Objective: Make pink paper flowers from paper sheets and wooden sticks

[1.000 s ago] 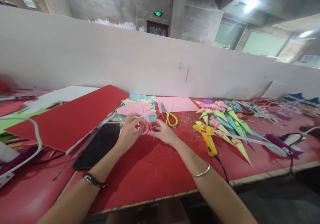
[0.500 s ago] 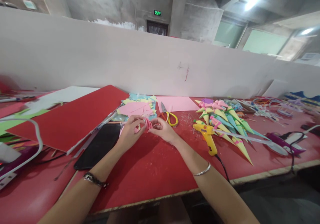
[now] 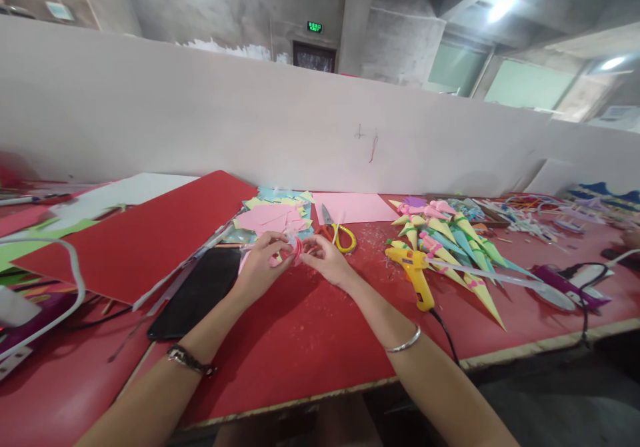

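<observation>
A small pink coil (image 3: 298, 251), looped like a strip or cord, sits between my two hands above the red tabletop (image 3: 300, 340). My left hand (image 3: 264, 260) pinches it from the left with thumb and fingers. From the right, the bent fingers of my right hand (image 3: 329, 260) close on the same coil. Its exact material is too small to make out, and the fingertips partly cover it. Just behind the hands lie pink paper pieces (image 3: 273, 218) on yellow and blue scraps. Yellow-handled scissors (image 3: 344, 239) rest beyond my right hand.
A yellow glue gun (image 3: 414, 270) lies to the right, beside a heap of pastel paper cones (image 3: 463, 244). At left are a black phone (image 3: 200, 294) and a large red sheet (image 3: 150, 234). Pink paper (image 3: 355, 207) lies against the white partition (image 3: 280, 127).
The pink coil has turned slightly between my fingers and shows more red loops now. Both hands stay in nearly the same place.
</observation>
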A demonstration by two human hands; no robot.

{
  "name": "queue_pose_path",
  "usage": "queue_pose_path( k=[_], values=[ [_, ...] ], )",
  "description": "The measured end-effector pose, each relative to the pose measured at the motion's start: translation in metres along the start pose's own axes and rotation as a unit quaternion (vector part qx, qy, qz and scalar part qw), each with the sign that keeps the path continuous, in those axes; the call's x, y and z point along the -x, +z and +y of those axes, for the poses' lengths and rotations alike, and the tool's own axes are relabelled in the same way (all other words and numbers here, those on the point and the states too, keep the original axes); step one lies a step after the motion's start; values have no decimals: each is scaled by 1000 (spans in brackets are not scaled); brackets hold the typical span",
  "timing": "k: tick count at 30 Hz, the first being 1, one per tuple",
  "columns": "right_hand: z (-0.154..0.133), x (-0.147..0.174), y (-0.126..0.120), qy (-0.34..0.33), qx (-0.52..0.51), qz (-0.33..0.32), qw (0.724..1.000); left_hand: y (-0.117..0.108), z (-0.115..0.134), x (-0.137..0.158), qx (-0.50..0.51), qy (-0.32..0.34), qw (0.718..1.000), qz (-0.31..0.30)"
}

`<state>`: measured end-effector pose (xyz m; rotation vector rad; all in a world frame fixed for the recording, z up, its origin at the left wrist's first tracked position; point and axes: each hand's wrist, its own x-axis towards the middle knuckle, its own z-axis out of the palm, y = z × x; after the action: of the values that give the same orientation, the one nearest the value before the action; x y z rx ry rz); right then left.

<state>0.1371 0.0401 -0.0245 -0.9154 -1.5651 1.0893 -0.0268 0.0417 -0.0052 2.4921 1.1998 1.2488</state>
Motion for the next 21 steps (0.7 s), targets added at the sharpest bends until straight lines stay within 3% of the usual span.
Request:
queue_pose_path(
  k=[14, 21],
  values=[
    [1, -1, -6, -16, 53, 19, 998, -3, -3, -1, 32, -17, 999, -2],
    [-3, -1, -8, -53, 128, 65, 988, -3, 0, -1, 44, 3, 999, -24]
  ],
)
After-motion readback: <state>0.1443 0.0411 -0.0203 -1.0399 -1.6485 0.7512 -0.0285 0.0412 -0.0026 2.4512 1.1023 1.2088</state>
